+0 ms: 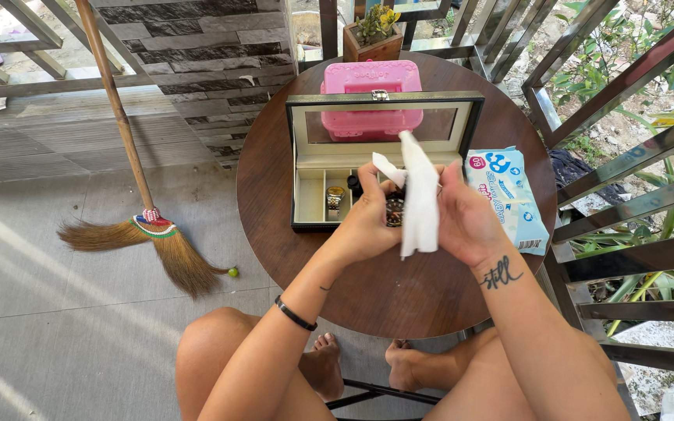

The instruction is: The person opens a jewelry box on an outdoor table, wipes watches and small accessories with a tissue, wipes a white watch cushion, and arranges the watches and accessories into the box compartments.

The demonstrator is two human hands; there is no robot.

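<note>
- Far off to the left of my hands, a straw broom (161,242) lies on the floor with its long stick leaning up against the wall.
- My left hand (368,222) is curled shut around a dark wristwatch (395,210). I hold it up over the round brown table (274,234).
- The wristwatch sits right between my two hands, nearer my left one. I can only see a bit of its round face.
- A white wet wipe (420,195) hangs straight up and down, touching the wristwatch on its right side.
- My right hand (470,218) pinches the wet wipe near its middle, fingers shut on it.
- Just behind my hands is an open black watch box (384,101), with one more watch (335,200) inside, to the left of my grip.
- Behind the box stands a pink case (372,78).
- To the right of my right hand lies a blue pack of wipes (509,195).
</note>
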